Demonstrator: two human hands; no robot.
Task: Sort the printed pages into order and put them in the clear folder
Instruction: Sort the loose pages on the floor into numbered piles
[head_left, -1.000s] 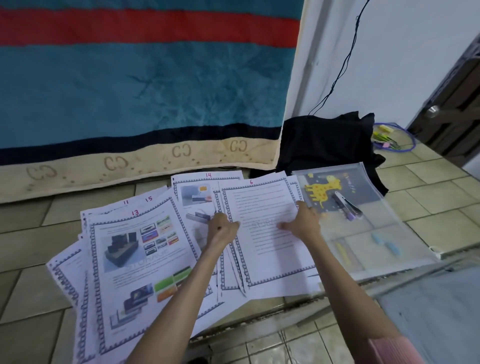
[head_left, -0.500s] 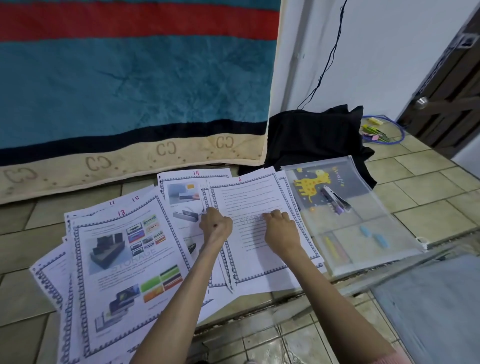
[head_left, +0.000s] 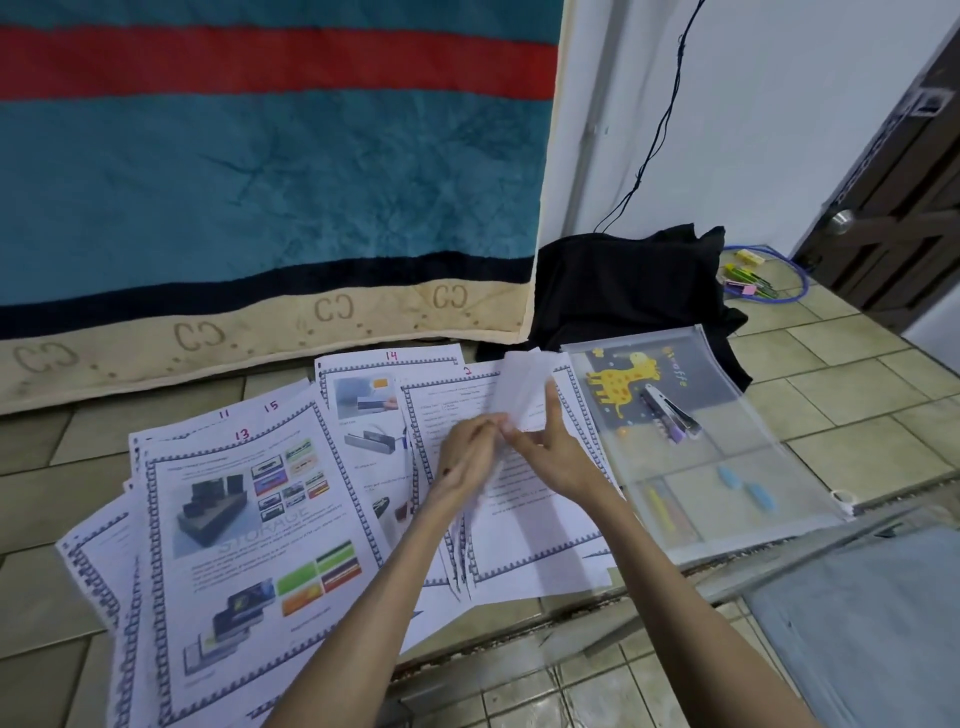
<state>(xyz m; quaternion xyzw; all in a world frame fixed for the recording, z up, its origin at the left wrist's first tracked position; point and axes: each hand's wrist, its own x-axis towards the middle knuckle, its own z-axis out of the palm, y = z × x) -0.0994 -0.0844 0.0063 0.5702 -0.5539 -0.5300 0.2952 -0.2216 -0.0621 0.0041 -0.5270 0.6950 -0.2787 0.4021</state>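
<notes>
Both forearms are bare up to the frame's lower edge, without visible sleeves. The left hand (head_left: 464, 460) and the right hand (head_left: 558, 453) wear no gloves, rings or watch.

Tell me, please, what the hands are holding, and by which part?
Both hands, left hand and right hand, pinch a lifted, blurred printed page by its lower edge.
</notes>
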